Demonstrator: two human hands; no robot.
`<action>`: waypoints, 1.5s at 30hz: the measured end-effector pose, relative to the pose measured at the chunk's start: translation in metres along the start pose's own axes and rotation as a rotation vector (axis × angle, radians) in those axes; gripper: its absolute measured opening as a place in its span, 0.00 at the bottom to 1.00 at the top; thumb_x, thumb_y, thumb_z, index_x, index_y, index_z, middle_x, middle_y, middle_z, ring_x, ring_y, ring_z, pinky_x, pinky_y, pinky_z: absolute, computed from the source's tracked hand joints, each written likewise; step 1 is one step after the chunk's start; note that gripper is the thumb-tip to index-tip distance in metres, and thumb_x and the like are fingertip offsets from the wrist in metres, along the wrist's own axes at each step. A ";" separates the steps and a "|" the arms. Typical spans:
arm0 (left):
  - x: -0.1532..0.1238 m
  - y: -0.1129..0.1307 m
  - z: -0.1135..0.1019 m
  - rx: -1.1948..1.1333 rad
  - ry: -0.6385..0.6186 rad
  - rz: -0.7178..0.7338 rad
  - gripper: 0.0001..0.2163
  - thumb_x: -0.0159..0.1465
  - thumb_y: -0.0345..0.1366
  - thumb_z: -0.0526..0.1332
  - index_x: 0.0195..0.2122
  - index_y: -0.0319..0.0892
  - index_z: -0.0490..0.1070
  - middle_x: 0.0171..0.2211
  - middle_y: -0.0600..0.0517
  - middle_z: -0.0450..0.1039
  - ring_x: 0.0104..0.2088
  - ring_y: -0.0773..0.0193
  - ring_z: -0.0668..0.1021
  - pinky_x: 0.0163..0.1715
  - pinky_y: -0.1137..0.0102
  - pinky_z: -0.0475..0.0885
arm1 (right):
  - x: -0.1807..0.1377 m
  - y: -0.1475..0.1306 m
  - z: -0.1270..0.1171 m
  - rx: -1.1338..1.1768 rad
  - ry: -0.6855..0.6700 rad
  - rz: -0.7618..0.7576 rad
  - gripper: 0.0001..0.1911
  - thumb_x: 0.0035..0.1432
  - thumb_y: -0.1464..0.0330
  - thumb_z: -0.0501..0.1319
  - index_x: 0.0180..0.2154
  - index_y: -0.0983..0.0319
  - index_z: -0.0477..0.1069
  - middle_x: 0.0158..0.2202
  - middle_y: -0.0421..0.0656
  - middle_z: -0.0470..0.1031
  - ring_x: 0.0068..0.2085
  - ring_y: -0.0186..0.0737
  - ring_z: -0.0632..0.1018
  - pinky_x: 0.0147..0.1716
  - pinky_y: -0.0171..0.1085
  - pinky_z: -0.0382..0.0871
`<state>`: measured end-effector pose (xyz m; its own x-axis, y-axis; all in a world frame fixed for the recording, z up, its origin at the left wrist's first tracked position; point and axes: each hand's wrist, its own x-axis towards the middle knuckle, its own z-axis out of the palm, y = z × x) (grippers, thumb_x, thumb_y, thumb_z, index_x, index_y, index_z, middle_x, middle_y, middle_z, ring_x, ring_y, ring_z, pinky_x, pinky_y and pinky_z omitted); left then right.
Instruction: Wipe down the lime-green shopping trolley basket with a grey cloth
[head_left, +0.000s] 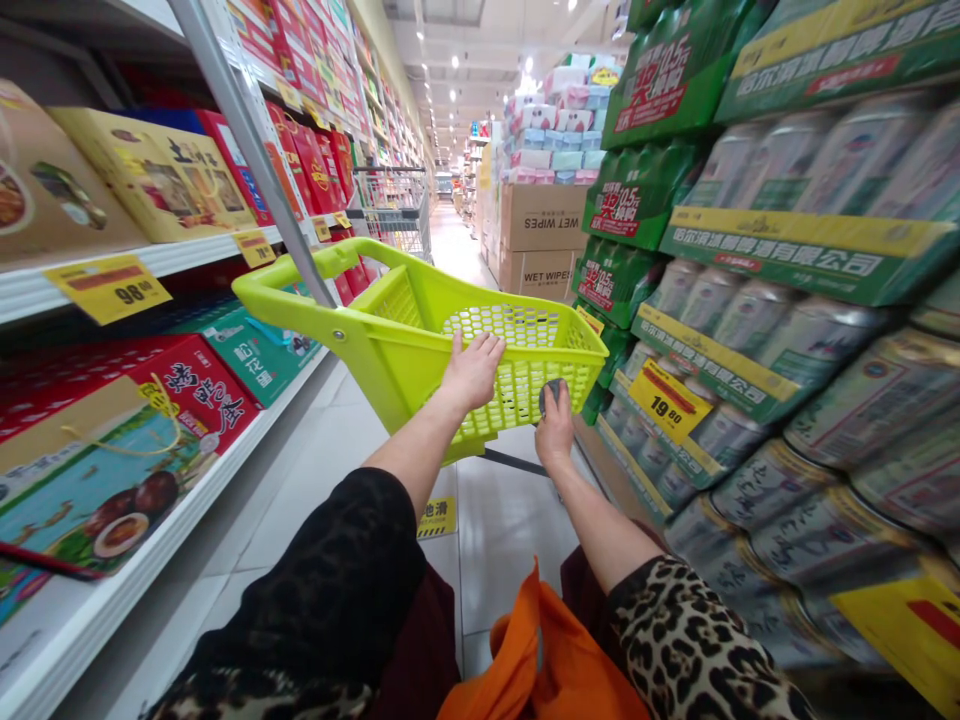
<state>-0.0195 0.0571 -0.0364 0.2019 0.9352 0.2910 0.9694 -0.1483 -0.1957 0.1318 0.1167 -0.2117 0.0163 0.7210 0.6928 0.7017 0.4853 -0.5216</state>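
Note:
A lime-green plastic shopping basket [397, 330] on a wheeled frame is tipped up in front of me in a shop aisle. My left hand [471, 370] lies with its fingers over the basket's mesh rim. My right hand [555, 425] is curled round a small grey part [553, 392], perhaps a wheel, at the basket's lower edge. A grey metal pole [255, 150] rises from the basket towards the top left. An orange bag [540, 650] hangs at my front, between my leopard-print sleeves.
Shelves on the left hold boxed gift packs [150, 180] with yellow price tags [109, 288]. On the right stand stacked packs of cans [787, 330]. Cardboard boxes marked WET WIPES [544, 220] and a metal trolley [394, 210] stand farther down the tiled aisle.

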 end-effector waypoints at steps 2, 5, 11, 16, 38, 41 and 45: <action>0.001 -0.001 -0.001 0.014 -0.007 0.008 0.30 0.54 0.27 0.52 0.61 0.39 0.50 0.62 0.46 0.55 0.62 0.57 0.55 0.60 0.48 0.41 | -0.007 -0.002 0.000 -0.030 -0.026 -0.034 0.30 0.49 0.84 0.45 0.54 0.66 0.63 0.62 0.52 0.54 0.63 0.43 0.53 0.57 0.46 0.58; 0.000 -0.004 0.001 0.051 0.006 0.035 0.30 0.55 0.26 0.51 0.61 0.38 0.49 0.63 0.46 0.52 0.63 0.56 0.52 0.60 0.47 0.43 | -0.010 -0.006 -0.007 -0.045 -0.061 -0.126 0.29 0.51 0.84 0.45 0.53 0.67 0.65 0.60 0.53 0.58 0.62 0.42 0.57 0.56 0.43 0.60; -0.022 -0.014 0.022 0.163 0.101 0.132 0.29 0.57 0.23 0.48 0.61 0.40 0.51 0.65 0.46 0.43 0.65 0.57 0.46 0.61 0.48 0.44 | 0.027 -0.025 -0.025 -0.010 0.040 -0.262 0.28 0.53 0.83 0.45 0.55 0.66 0.63 0.61 0.52 0.57 0.63 0.40 0.54 0.59 0.45 0.56; -0.041 -0.016 0.035 0.198 0.146 0.130 0.27 0.59 0.22 0.46 0.60 0.39 0.54 0.65 0.45 0.43 0.65 0.56 0.46 0.61 0.48 0.46 | 0.040 -0.030 -0.022 -0.024 -0.011 -0.331 0.26 0.56 0.82 0.46 0.54 0.62 0.65 0.61 0.49 0.59 0.64 0.41 0.51 0.58 0.49 0.57; -0.071 -0.017 0.045 0.195 0.039 0.024 0.27 0.58 0.22 0.46 0.60 0.38 0.55 0.64 0.45 0.47 0.64 0.56 0.51 0.61 0.50 0.49 | 0.035 -0.070 -0.027 -0.057 -0.142 -0.568 0.21 0.60 0.78 0.48 0.54 0.62 0.66 0.60 0.47 0.61 0.63 0.42 0.54 0.59 0.45 0.56; -0.079 -0.020 0.046 0.192 0.029 -0.018 0.28 0.57 0.22 0.46 0.61 0.40 0.54 0.64 0.46 0.46 0.64 0.57 0.50 0.61 0.51 0.48 | 0.038 -0.078 -0.023 -0.057 -0.198 -0.598 0.21 0.60 0.78 0.50 0.53 0.62 0.66 0.59 0.48 0.61 0.63 0.43 0.55 0.58 0.46 0.57; -0.093 -0.026 0.047 0.171 -0.005 -0.046 0.29 0.56 0.22 0.46 0.61 0.39 0.54 0.64 0.44 0.45 0.64 0.56 0.51 0.60 0.49 0.49 | 0.022 -0.066 -0.015 -0.068 -0.288 -0.639 0.22 0.58 0.81 0.50 0.52 0.63 0.67 0.58 0.50 0.62 0.62 0.44 0.57 0.57 0.46 0.59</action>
<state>-0.0705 -0.0111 -0.1023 0.1570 0.9413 0.2988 0.9395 -0.0491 -0.3389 0.0968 0.0928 -0.1550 -0.5968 0.4118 0.6887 0.5538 0.8325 -0.0180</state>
